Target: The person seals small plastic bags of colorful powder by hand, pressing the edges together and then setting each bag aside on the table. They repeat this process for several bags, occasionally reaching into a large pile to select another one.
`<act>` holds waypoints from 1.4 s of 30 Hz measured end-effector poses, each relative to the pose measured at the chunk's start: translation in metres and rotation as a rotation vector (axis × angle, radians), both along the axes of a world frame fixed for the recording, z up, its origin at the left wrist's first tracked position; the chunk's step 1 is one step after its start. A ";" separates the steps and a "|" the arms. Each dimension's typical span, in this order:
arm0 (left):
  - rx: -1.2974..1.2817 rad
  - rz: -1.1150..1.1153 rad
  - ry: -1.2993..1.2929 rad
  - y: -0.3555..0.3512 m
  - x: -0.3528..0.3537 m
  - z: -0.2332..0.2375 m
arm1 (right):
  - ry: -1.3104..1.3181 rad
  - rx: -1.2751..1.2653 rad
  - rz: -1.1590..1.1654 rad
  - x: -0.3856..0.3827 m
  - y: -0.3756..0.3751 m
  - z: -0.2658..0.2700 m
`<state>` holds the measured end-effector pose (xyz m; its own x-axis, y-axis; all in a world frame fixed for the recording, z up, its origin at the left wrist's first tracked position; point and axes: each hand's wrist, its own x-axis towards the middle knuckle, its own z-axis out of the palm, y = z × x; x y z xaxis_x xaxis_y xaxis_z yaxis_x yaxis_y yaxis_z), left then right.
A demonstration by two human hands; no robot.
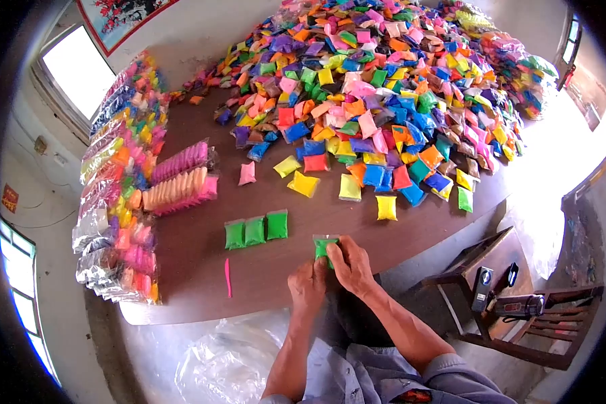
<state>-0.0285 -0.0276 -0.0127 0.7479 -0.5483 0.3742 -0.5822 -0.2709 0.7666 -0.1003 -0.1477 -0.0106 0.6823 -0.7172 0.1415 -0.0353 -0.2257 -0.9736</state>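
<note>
Together | left fingers [318,268] and right fingers [337,250] closed, pinching one green packet [322,246] | gap between fingertips hidden

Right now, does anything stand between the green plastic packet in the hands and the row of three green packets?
Nothing visible stands between the held green packet and that row, only brown tabletop; the thin pink strip lies off this path.

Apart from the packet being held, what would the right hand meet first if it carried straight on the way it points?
Past the held green packet, the right hand would probably cross bare table and meet a yellow packet, though its height and exact line are unclear.
</note>
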 end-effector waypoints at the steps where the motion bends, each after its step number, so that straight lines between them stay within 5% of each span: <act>1: -0.002 -0.004 0.002 0.000 -0.001 0.001 | 0.002 -0.002 -0.004 0.000 -0.001 -0.001; 11: -0.121 0.114 0.377 -0.006 -0.010 0.021 | -0.087 -0.133 0.060 -0.003 0.001 0.001; 14: -0.211 -0.029 0.405 -0.004 0.000 0.003 | -0.107 -0.130 0.122 -0.004 -0.002 -0.003; 19: -0.005 -0.004 0.192 0.007 0.005 0.013 | -0.059 -0.117 0.151 -0.003 0.000 0.000; 26: -0.092 0.046 0.149 -0.001 -0.001 0.016 | -0.023 -0.126 0.113 -0.002 -0.002 -0.003; 35: -0.116 0.003 0.390 -0.005 -0.002 0.023 | -0.130 -0.159 0.149 -0.003 -0.001 -0.010; 42: -0.099 0.073 0.118 -0.002 0.001 0.016 | -0.163 -0.306 0.170 -0.003 0.000 -0.007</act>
